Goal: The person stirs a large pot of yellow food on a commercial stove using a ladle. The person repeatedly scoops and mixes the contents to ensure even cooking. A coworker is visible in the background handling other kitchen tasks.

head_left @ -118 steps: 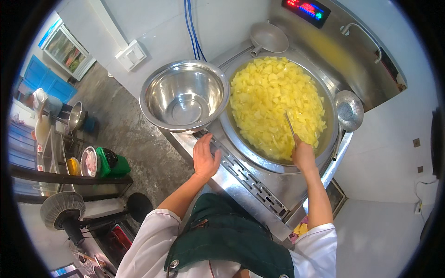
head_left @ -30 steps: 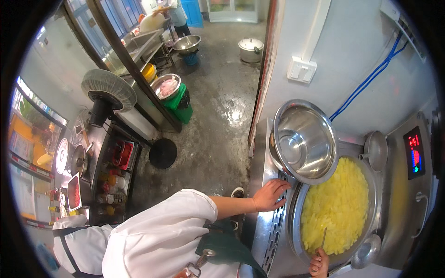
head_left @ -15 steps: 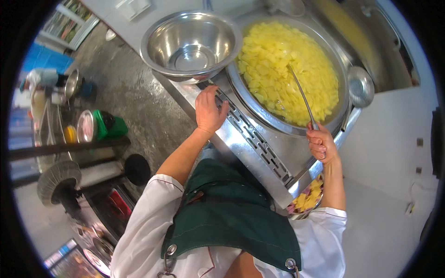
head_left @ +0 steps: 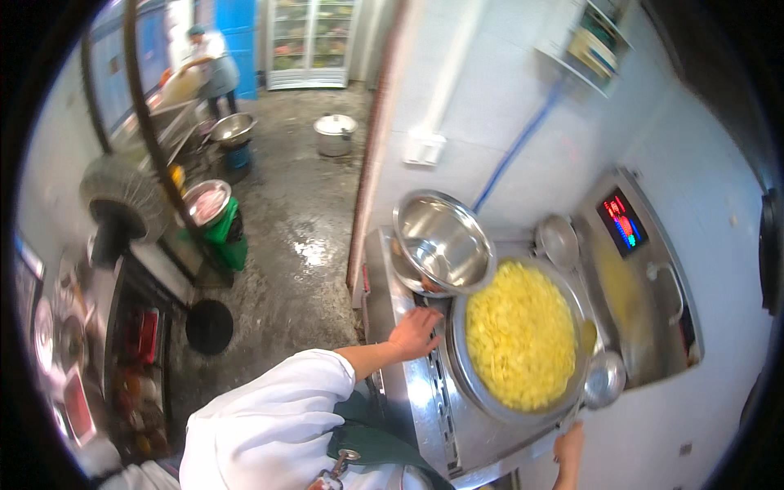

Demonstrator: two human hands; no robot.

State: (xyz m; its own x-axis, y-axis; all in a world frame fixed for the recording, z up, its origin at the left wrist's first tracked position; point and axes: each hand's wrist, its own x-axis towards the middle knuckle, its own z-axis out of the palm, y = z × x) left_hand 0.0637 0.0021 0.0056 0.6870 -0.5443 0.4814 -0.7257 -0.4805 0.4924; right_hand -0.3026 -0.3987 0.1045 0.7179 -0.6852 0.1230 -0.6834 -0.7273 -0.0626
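A big wok (head_left: 478, 384) full of yellow diced food (head_left: 523, 335) sits in a steel cooker (head_left: 408, 400). My left hand (head_left: 416, 331) lies flat on the cooker's front edge, fingers apart, just left of the wok and below an empty steel bowl (head_left: 441, 241). My right hand (head_left: 569, 447) is at the lower edge of the picture, below the wok's near rim, closed around the thin handle of a long utensil. A ladle (head_left: 604, 380) rests by the rim close to that hand.
A second ladle (head_left: 559, 241) lies behind the wok, by a control panel with a lit display (head_left: 625, 220). To the left are a wet concrete floor (head_left: 302, 245), a green bin (head_left: 220, 224), a lidded pot (head_left: 335, 135), a fan (head_left: 122, 196) and a person at a far counter (head_left: 208, 57).
The view has swung left, showing more floor and the room behind. My left hand stays on the cooker's edge. My right hand has dropped to the picture's lower edge.
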